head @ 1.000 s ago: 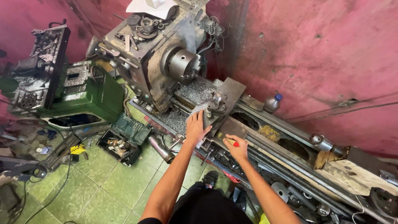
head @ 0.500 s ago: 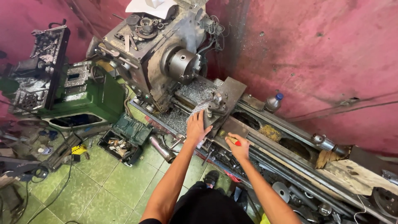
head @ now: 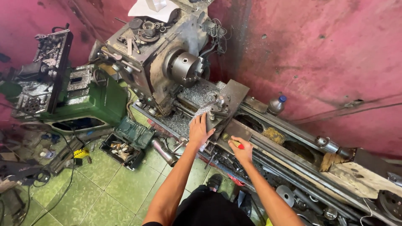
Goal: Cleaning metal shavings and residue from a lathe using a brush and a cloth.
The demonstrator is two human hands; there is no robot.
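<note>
Steel swarf (head: 184,121) is lying under my flat, open left hand (head: 200,130) at the lathe's (head: 293,146) front edge, likely cutting my palm, while my right hand (head: 242,150) is gripping a red-tipped tool (head: 238,145).

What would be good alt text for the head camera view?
A person leans over a worn metal lathe, left hand flat on the carriage, right hand holding a red-handled tool. A green toolbox sits on the tiled floor.

Open room lies along the lathe bed (head: 293,144) rightward — chuck (head: 184,69) and tool post (head: 220,109) block the left.
</note>
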